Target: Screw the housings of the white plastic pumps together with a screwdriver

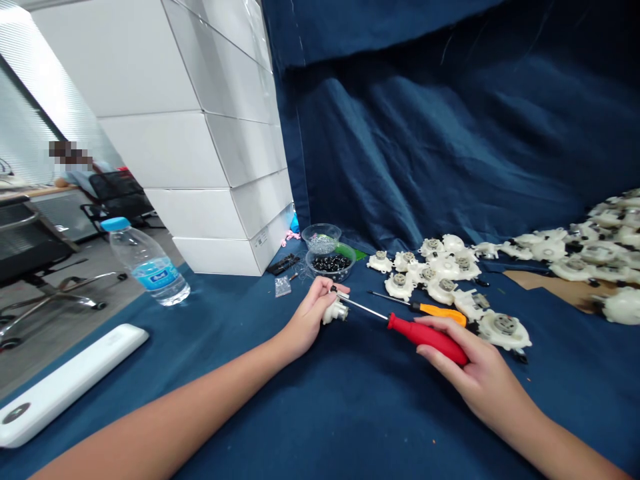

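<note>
1. In the head view, we start with the containers. A clear round plastic bowl [321, 235] holds a tangle of small silvery pieces, and it sits just behind a second clear round bowl [330, 272] filled with small glossy black parts. We count two bowls, both on a dark blue cloth [320, 427].
2. A small white plastic housing [333, 313] with a metal end sits in the left hand [313, 319], whose fingers curl closed around it.
3. A red-handled screwdriver [427, 340] sits in the right hand [475, 357], with the fingers closed around its handle. Its long axis runs nearly level across the view, and its thin steel shaft points left and slightly up, with the tip reaching the left fingertips just above the housing.
4. One orange-handled screwdriver [440, 312] lies on the cloth just beyond the red handle, its shaft also pointing left.
5. We count roughly a dozen white plastic motor housings in the nearer group [425, 277], and a crowded heap of similar housings [600, 253] further right is too dense to count.
6. To the left we see one clear water bottle with a blue cap [145, 267] lying on its side, one long white bar-shaped object [70, 383], and four visible tiers of white cardboard cartons [200, 147].
</note>
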`<state>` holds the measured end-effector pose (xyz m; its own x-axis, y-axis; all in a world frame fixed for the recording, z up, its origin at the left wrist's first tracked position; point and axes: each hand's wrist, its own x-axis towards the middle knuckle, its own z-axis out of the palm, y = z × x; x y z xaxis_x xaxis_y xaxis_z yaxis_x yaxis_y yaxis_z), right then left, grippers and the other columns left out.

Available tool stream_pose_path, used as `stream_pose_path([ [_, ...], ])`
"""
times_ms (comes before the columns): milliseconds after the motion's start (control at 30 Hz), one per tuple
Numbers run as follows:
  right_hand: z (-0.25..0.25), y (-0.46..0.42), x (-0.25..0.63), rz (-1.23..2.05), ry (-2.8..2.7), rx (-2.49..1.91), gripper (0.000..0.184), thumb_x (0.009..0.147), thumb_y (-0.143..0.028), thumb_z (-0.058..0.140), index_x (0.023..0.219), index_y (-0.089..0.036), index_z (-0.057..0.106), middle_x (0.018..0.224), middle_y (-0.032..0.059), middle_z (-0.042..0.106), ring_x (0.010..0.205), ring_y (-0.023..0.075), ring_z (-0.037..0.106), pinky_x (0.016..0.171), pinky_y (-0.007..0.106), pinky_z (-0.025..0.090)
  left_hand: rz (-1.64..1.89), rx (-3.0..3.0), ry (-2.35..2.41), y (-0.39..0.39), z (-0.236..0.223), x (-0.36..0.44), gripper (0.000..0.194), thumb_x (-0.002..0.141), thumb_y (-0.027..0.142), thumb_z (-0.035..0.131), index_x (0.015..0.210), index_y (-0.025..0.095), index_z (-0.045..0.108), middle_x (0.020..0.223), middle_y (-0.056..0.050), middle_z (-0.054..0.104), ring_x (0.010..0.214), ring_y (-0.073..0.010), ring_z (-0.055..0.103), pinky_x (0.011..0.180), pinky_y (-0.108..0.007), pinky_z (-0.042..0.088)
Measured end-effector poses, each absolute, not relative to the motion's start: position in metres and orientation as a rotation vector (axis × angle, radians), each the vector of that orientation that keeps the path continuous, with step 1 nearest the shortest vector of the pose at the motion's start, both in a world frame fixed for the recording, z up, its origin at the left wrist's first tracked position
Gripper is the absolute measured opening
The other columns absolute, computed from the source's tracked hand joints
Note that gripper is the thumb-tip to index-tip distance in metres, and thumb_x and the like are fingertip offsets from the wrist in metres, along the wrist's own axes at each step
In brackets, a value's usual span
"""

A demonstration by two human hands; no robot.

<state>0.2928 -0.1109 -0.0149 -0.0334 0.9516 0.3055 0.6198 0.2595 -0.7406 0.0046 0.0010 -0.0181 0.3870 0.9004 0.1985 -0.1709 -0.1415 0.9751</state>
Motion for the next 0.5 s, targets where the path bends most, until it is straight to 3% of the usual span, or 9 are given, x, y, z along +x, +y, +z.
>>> stream_pose_path([
  [300,-0.0179,-0.1076,0.2949,0.293,-1.829,-1.328,0.033,0.098,-0.047,0.066,0.128,-0.035,0.065,0.123,0.0057,0.071,0.111,0.0308,0.067,0.095,0.043,0.052,1.068,1.405,0.719,0.0017,-0.0166,0.0046,0.02,0.102,0.038,0.057,0.1,0.023,0.044,0.124,-0.008,0.066,0.093,-0.0172,0.062,0.082,-0.03,0.049],
  [500,-0.0125,-0.1066,0.2983,0.204,-1.892,-1.319,0.026,0.101,-0.037,0.062,0.126,-0.036,0.065,0.112,0.0074,0.06,0.101,0.0273,0.065,0.087,0.042,0.055,1.033,1.386,0.706,0.0027,-0.0163,0.0045,0.023,0.102,0.04,0.058,0.101,0.023,0.043,0.126,-0.009,0.065,0.092,-0.0171,0.062,0.082,-0.03,0.048],
])
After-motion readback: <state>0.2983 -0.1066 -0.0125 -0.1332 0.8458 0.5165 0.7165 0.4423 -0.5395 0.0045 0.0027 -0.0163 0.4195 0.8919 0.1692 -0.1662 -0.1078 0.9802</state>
